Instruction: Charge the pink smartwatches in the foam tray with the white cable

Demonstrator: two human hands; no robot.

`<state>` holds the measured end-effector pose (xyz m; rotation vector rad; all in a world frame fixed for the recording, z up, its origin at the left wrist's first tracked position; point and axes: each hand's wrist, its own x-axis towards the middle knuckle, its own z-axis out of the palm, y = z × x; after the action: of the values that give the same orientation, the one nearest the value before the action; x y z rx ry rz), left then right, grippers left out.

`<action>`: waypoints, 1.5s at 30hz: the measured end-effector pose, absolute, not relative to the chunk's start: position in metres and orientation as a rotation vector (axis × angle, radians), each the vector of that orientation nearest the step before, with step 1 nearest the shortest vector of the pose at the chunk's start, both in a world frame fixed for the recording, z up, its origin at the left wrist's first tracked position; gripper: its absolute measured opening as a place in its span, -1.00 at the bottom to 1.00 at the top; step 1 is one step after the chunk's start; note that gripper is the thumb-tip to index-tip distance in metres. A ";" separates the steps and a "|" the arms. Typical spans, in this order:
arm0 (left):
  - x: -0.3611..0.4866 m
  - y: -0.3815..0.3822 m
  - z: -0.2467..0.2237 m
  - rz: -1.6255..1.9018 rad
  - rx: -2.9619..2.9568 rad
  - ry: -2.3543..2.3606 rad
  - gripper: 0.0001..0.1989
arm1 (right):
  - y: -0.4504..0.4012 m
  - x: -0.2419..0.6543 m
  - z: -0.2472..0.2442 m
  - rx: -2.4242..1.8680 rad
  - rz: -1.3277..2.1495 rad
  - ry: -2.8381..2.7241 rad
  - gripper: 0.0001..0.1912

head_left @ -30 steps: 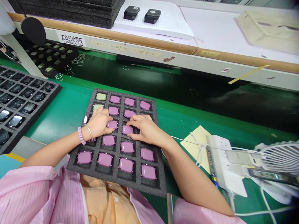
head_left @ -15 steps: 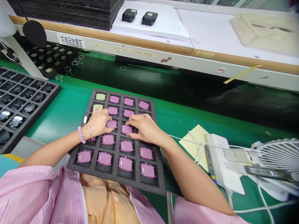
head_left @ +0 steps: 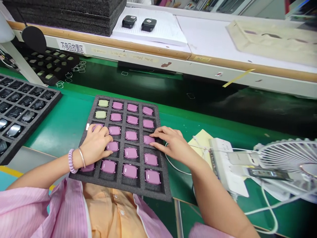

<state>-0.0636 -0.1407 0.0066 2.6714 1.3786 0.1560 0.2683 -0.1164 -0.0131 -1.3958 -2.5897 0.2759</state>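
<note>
A dark grey foam tray (head_left: 121, 185) of square pockets lies tilted before me, its near edge by my body. Most pockets hold a purple watch case (head_left: 130, 153); two at the far left hold a green watch case (head_left: 100, 114). My left hand (head_left: 95, 143) is over the left columns, thumb and forefinger closed about a purple case (head_left: 112, 146) in its pocket; its other fingers partly cover neighbouring cases. With thumb and fingertips, my right hand (head_left: 174, 143) pinches the sides of a purple case (head_left: 149, 139) in the right column.
To the left lies another foam tray (head_left: 49, 105) with dark watch-like pieces. A white power strip (head_left: 230, 168), cables and a white fan (head_left: 284, 158) stand at right, near a yellow paper (head_left: 201, 140). Across the back runs a shelf (head_left: 208, 33) bearing two black pieces (head_left: 148, 24).
My right hand has moved right, from a case in the third column to one in the right column. My left hand has come nearer, one row down. The view has shifted slightly.
</note>
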 end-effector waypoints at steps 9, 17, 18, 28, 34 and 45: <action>-0.060 -0.139 0.009 0.069 2.631 1.345 -0.69 | -0.101 0.262 -0.011 -1.418 0.191 -2.713 -0.72; -0.061 -0.131 0.001 0.143 2.613 1.227 -0.68 | -0.094 0.262 -0.016 -1.386 0.275 -2.707 -0.75; -0.061 -0.130 0.000 0.151 2.602 1.218 -0.68 | -0.093 0.262 -0.017 -1.366 0.312 -2.706 -0.75; -0.062 -0.132 0.000 0.118 2.672 1.265 -0.68 | -0.093 0.264 -0.019 -1.341 0.327 -2.700 -0.75; -0.064 -0.086 0.002 0.060 2.723 1.369 -0.68 | -0.056 0.255 -0.018 -1.411 0.240 -2.691 -0.73; -0.072 -0.051 -0.013 0.205 2.613 1.305 -0.62 | -0.019 0.256 -0.031 -1.354 0.382 -2.541 -0.75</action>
<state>-0.0716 -0.0510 -0.0133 2.6130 1.3054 0.2051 0.2560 -0.0189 -0.0314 -1.3540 -2.5408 0.3820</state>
